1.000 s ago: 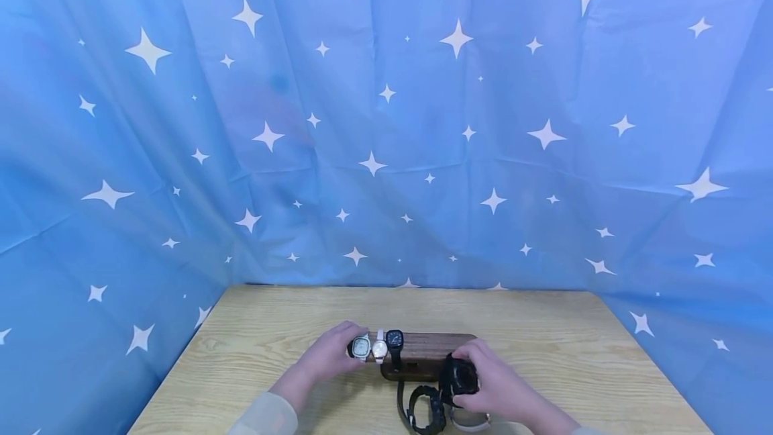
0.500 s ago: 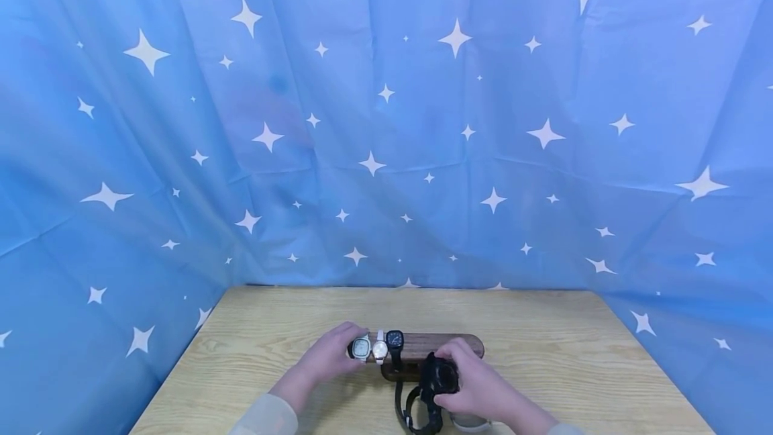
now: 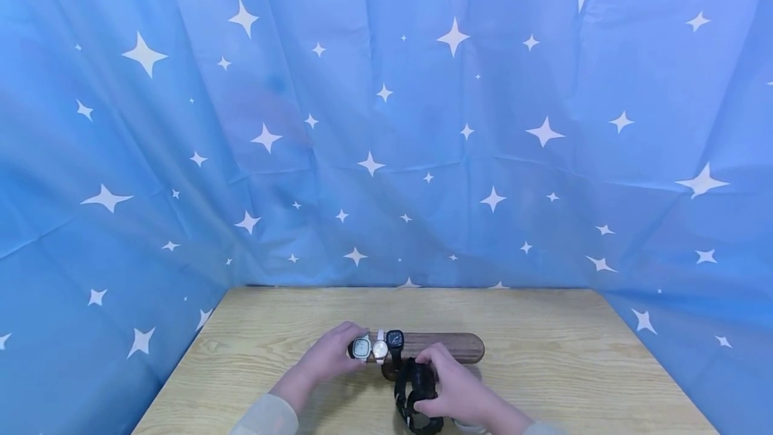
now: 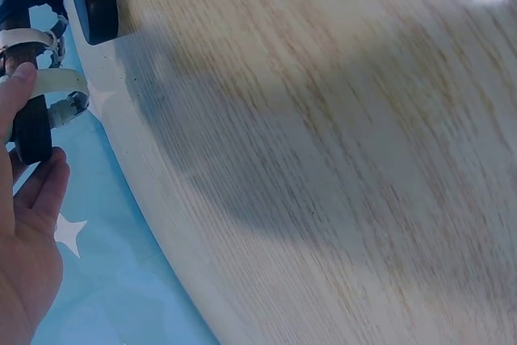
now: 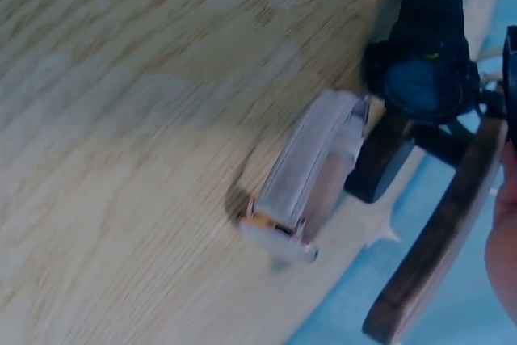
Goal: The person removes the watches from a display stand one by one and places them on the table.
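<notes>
A dark wooden watch stand (image 3: 449, 346) has a white square watch (image 3: 362, 348), a white round watch (image 3: 380, 350) and a black square watch (image 3: 395, 341) around the left part of its bar. My left hand (image 3: 332, 356) grips the bar's left end between thumb and fingers, also visible in the left wrist view. In front of the stand, my right hand (image 3: 459, 391) holds a chunky black watch (image 3: 425, 380) by its sides. This overlaps, in the head view, another black watch (image 5: 424, 70) standing by the stand's base.
A pale-strapped watch (image 5: 303, 167) lies on its side on the table, mostly hidden by my right hand in the head view. The wooden table (image 3: 543, 341) meets a blue star-patterned curtain (image 3: 386, 233) at its back and sides.
My right hand has moved left with the black watch, passing in front of the stand's base and uncovering the bar's right end. My left hand has stayed on the stand.
</notes>
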Action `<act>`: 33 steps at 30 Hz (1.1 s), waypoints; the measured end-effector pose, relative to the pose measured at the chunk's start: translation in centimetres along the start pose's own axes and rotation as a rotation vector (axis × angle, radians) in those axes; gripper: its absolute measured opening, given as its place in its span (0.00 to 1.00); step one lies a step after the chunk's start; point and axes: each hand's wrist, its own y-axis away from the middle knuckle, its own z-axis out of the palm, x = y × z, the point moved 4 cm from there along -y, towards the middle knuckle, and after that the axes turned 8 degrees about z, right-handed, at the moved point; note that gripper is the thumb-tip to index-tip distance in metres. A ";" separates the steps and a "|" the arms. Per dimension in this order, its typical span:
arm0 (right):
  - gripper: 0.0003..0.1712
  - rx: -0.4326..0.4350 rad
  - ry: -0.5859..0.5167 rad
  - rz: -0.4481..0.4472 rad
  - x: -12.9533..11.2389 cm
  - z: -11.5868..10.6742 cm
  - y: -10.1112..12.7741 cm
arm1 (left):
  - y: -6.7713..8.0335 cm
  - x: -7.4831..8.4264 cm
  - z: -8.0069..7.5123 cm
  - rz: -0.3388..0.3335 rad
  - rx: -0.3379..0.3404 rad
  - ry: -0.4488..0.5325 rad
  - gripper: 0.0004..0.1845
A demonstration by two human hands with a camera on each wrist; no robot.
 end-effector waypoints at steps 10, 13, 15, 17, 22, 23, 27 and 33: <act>0.31 -0.042 -0.045 -0.063 -0.9 2.2 -1.1 | 0.0 0.3 -0.2 -0.001 0.018 -0.001 0.31; 0.32 -0.050 -0.027 -0.063 -1.1 2.8 -1.4 | 0.0 0.3 -0.2 -0.002 0.025 0.002 0.31; 0.31 -0.057 -0.021 -0.055 -1.3 3.3 -1.5 | 0.0 0.4 -0.3 -0.002 0.025 0.001 0.31; 0.31 -0.063 -0.014 -0.045 -1.3 3.7 -1.5 | 0.0 0.4 -0.2 -0.003 0.020 0.002 0.30; 0.31 -0.085 0.007 -0.010 -1.3 4.7 -1.9 | 0.0 0.4 -0.3 0.001 0.018 -0.004 0.30; 0.30 -0.094 0.014 0.003 -1.3 4.9 -2.0 | 0.0 0.4 -0.3 0.004 0.020 -0.005 0.30; 0.31 -0.133 0.031 0.031 -1.3 5.5 -2.3 | 0.0 0.4 -0.3 0.005 0.018 -0.001 0.29; 0.31 -0.136 0.091 -0.003 -1.4 6.2 -2.5 | 0.0 0.4 -0.4 0.004 0.011 0.003 0.29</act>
